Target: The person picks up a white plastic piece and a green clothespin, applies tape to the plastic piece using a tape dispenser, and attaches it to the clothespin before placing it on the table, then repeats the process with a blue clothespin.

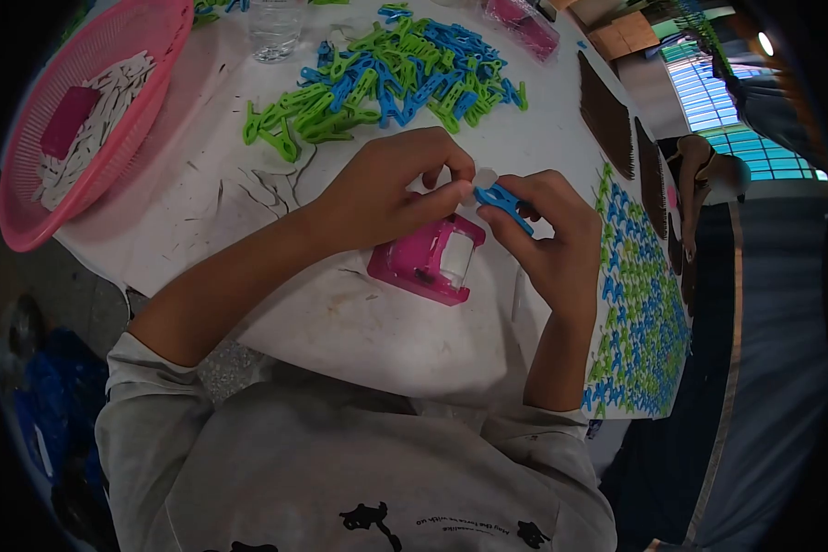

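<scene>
My right hand [554,225] is closed on a blue clothes peg [501,201], gripping it between thumb and fingers with one end pointing at my other hand. A small white round piece [485,177] shows at that end of the peg. Thumb and forefinger of my left hand [414,184] are pinched together at the edge of this white piece, touching it or right beside it. Just below both hands, a pink tape dispenser [405,262] with a white roll [456,256] stands on the white-covered table [340,322].
A heap of green and blue pegs [405,74] lies beyond my hands, beside a clear plastic bottle [276,32]. At left stands a pink basket [18,198] of white strips. Many pegs in rows [639,304] cover the right side. Another person [695,170] is at the far right.
</scene>
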Action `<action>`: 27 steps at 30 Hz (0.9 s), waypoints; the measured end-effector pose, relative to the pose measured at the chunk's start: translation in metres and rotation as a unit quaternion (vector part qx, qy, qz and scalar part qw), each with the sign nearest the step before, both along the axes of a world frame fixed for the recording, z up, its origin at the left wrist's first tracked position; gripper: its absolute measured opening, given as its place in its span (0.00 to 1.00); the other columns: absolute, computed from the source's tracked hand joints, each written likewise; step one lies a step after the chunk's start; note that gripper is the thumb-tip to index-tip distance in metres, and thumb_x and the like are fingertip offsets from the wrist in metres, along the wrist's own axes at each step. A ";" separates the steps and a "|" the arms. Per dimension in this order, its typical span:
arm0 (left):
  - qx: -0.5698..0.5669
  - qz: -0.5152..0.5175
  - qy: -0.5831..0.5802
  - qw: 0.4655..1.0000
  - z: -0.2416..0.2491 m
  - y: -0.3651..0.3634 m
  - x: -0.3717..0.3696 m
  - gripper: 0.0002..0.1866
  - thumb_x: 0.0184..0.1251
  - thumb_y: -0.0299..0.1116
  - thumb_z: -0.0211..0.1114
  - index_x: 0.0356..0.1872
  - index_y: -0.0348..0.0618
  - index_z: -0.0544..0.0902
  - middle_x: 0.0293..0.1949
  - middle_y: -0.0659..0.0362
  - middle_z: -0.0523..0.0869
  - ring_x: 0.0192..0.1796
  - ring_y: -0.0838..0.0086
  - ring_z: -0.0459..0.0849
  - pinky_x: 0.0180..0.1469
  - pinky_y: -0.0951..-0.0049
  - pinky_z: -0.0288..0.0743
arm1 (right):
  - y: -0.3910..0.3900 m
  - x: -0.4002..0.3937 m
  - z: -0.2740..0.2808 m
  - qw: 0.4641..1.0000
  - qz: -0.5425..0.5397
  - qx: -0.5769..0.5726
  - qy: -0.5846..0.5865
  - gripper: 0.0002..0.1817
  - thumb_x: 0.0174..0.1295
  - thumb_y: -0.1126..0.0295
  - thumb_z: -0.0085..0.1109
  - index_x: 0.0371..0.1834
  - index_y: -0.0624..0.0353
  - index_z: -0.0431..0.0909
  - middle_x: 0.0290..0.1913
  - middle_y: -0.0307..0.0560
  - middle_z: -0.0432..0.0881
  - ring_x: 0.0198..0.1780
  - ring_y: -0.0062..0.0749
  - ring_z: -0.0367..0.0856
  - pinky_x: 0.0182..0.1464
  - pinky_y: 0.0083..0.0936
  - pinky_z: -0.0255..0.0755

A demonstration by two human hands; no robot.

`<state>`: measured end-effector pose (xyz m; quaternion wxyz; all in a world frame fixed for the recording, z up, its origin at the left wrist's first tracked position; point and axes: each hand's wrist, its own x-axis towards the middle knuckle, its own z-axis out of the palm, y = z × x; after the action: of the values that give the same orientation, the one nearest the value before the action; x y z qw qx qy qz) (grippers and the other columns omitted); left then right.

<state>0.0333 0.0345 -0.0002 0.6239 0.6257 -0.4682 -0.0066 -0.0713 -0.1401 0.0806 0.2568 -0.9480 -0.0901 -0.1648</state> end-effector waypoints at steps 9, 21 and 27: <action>-0.072 0.043 -0.137 0.987 0.000 -0.003 -0.004 0.06 0.63 0.29 0.68 0.38 0.42 0.80 0.36 0.59 0.83 0.35 0.67 0.81 0.36 0.70 0.76 | 0.008 -0.008 0.009 0.994 0.033 -0.080 -0.068 0.15 0.48 0.76 0.75 0.40 0.62 0.85 0.33 0.46 0.84 0.34 0.29 0.83 0.33 0.23 0.75; -0.096 0.043 -0.172 0.979 0.002 -0.001 -0.006 0.08 0.59 0.24 0.69 0.39 0.41 0.81 0.37 0.56 0.85 0.38 0.65 0.83 0.39 0.69 0.78 | 0.014 -0.014 0.016 0.983 0.060 -0.122 -0.119 0.15 0.46 0.75 0.73 0.38 0.63 0.83 0.31 0.45 0.79 0.32 0.37 0.77 0.31 0.31 0.72; -0.091 0.042 -0.194 0.976 -0.004 -0.005 -0.003 0.12 0.52 0.21 0.70 0.39 0.43 0.83 0.37 0.58 0.85 0.39 0.64 0.83 0.41 0.69 0.76 | 0.021 -0.015 0.019 0.968 0.061 -0.199 -0.140 0.19 0.36 0.76 0.73 0.35 0.63 0.80 0.29 0.43 0.72 0.29 0.34 0.72 0.31 0.29 0.69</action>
<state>0.0300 0.0299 -0.0038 0.5749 0.5750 -0.5524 0.1836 -0.0860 -0.1193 0.0994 0.0578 -0.9403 -0.2136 -0.2586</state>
